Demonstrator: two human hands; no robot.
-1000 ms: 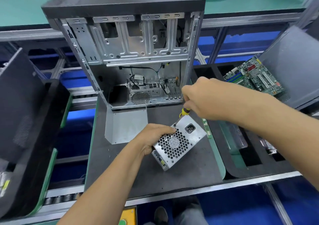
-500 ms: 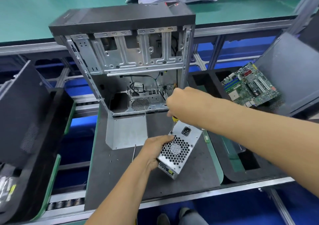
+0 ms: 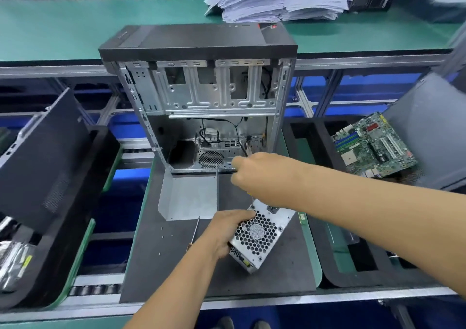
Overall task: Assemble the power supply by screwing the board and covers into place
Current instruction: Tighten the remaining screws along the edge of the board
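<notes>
While the left hand (image 3: 228,230) grips the power supply (image 3: 261,238) tilted on the bench mat (image 3: 176,265), the right hand (image 3: 262,177) clenches a screwdriver (image 3: 251,202) at its top corner, apparently driving a cover screw; next, keep the tip seated.

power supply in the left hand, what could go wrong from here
1. The power supply is tilted on one edge, steadied only by the left hand; pressure from the screwdriver in the right hand could make it slip or roll.
2. The driver tip sits beside the fan grille; a slip might jab the fan.
3. Tiny loose screws lie on the mat and could scatter.
</notes>
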